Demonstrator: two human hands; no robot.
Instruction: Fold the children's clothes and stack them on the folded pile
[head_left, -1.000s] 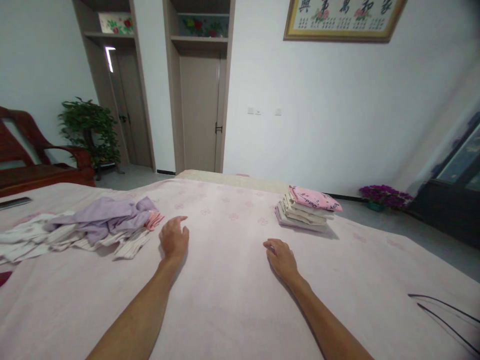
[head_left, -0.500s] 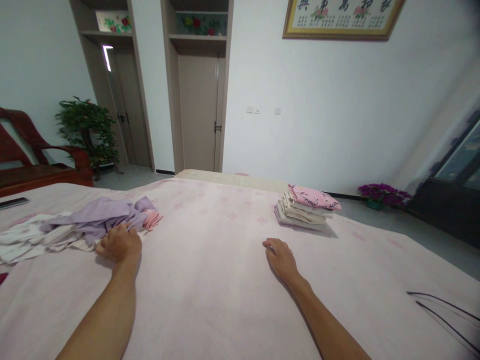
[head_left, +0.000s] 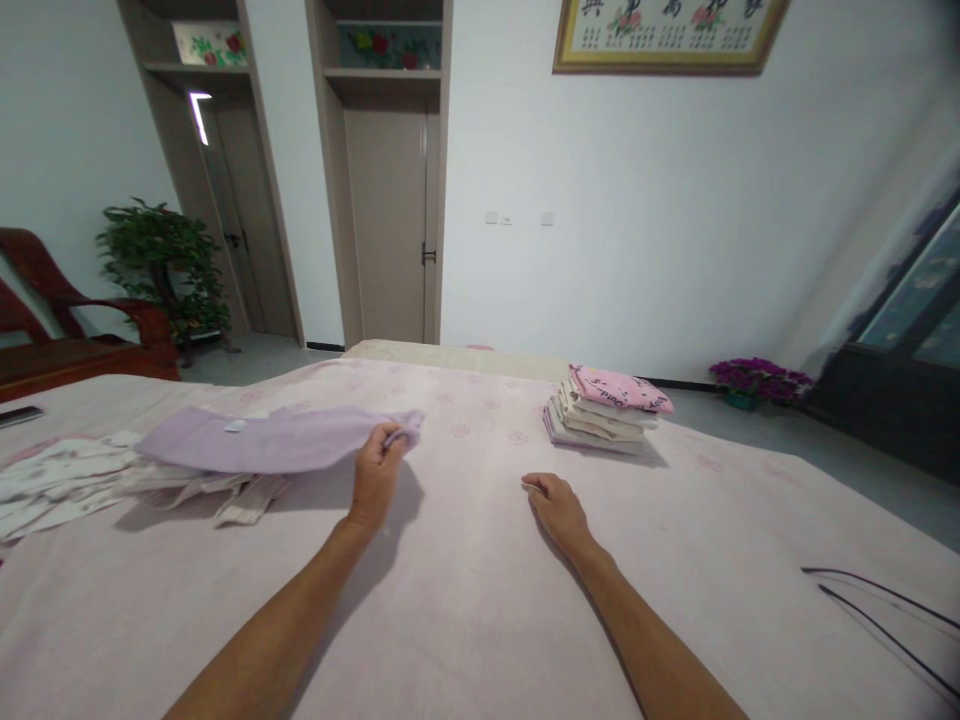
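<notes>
My left hand [head_left: 377, 470] pinches one end of a lavender garment [head_left: 262, 440]. The cloth stretches leftward from my fingers in a long strip, partly raised, with a small white label on it. Under and beside it lies a loose heap of pale clothes [head_left: 67, 485], some white with small prints. My right hand [head_left: 559, 512] rests on the pink flowered sheet [head_left: 457, 600] with its fingers curled in; what lies under them, if anything, is hidden. Just beyond it stands a neat stack of folded clothes [head_left: 596, 425], with a pink printed piece [head_left: 619, 388] on top.
Two thin dark strips [head_left: 885, 590] stick in from the right edge over the sheet. A dark flat object [head_left: 21, 416] lies at the far left. Beyond the sheet are a wooden chair [head_left: 90, 330], a leafy plant [head_left: 161, 265], purple flowers [head_left: 759, 380] and doors.
My left hand has moved right and up from the heap, pulling the lavender garment out with it. The garment has gone from crumpled to stretched. My right hand stays in place.
</notes>
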